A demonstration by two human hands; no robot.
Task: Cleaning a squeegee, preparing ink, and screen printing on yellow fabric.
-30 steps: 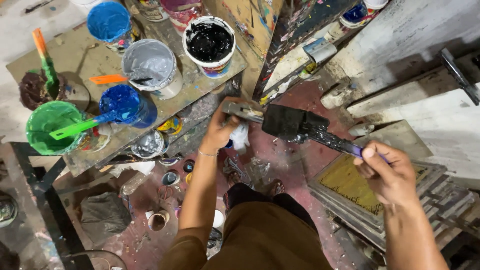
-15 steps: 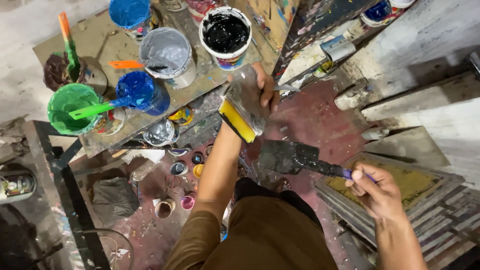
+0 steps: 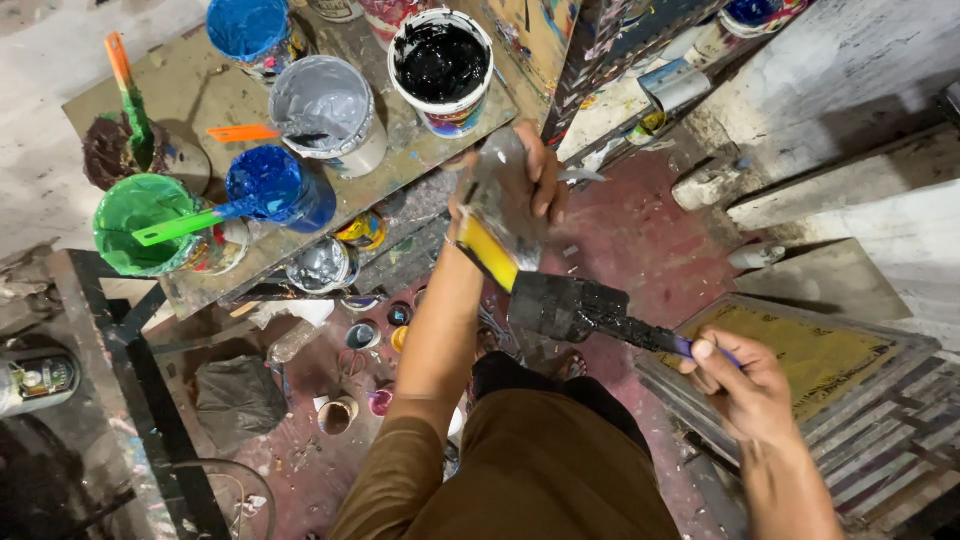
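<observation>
Paint-smeared squeegee held up in the left hand [image 3: 535,185], black-coated wide brush in the right hand [image 3: 745,385]

Left grip closed around the upper end of the squeegee [image 3: 497,222], a flat tool with a yellow edge and grey smears, raised in front of the body just below the counter [image 3: 190,95]; right grip closed on the blue handle of the brush [image 3: 575,308], black head touching the squeegee's lower end, over the red-stained floor [image 3: 640,240]. Behind on the counter: black paint tub [image 3: 441,62] nearest the left hand, grey paint tub [image 3: 323,102] with an orange stirrer, blue cup [image 3: 268,182], green tub [image 3: 138,215] with a green stirrer. To the right on the floor, a framed yellow screen [image 3: 830,350] beside the right hand
</observation>
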